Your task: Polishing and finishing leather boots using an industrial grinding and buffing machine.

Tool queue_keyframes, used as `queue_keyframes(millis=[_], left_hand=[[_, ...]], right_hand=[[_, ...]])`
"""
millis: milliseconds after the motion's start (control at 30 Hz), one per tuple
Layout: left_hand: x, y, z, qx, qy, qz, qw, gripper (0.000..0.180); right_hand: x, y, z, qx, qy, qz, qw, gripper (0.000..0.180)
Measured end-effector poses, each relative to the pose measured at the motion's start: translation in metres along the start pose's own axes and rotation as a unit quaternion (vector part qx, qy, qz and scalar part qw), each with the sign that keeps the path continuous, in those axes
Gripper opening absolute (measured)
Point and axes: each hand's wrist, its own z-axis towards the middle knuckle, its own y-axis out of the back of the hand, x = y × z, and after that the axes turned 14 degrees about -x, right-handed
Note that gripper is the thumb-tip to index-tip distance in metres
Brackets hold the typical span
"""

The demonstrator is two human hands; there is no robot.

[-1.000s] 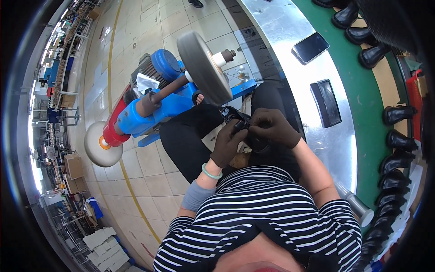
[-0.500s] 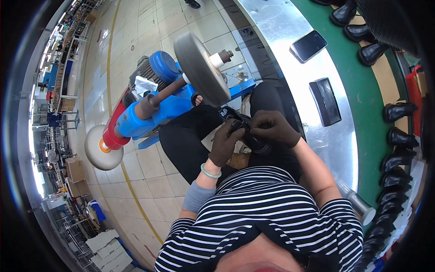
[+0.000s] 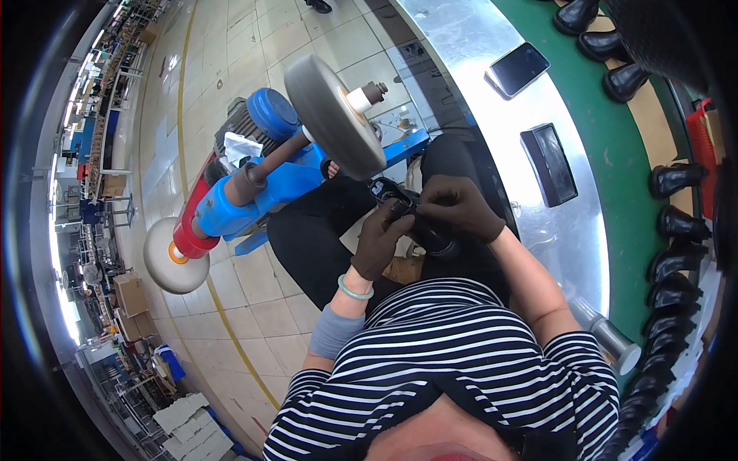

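Shoe (image 3: 433, 238), black, lies over the legs (image 3: 304, 246) between both hands, long axis slanting from opening, upper left, to toe, lower right; left hand (image 3: 384, 234) grips its side, right hand (image 3: 463, 206) curls close by, its hold unclear.

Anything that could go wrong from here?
1. The large grey wheel stands close beyond the black shoe; if spinning, which I can't tell, it might catch the shoe or left hand.
2. The left wrist's bracelet could snag.
3. Held over the lap, the shoe might slip if grip loosens.
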Motion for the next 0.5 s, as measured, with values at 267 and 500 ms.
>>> queue_keyframes(millis=[267,500], left_hand=[[0.0028,0.0003,0.0013,-0.004,-0.008,0.005,1.000,0.023],[0.0040,0.0022,0.0039,-0.007,-0.006,0.009,1.000,0.023]], right_hand=[[-0.0002,-0.0005,0.0007,0.013,0.015,0.021,1.000,0.008],[0.0047,-0.0002,0.0039,0.023,0.043,-0.016,0.999,0.008]])
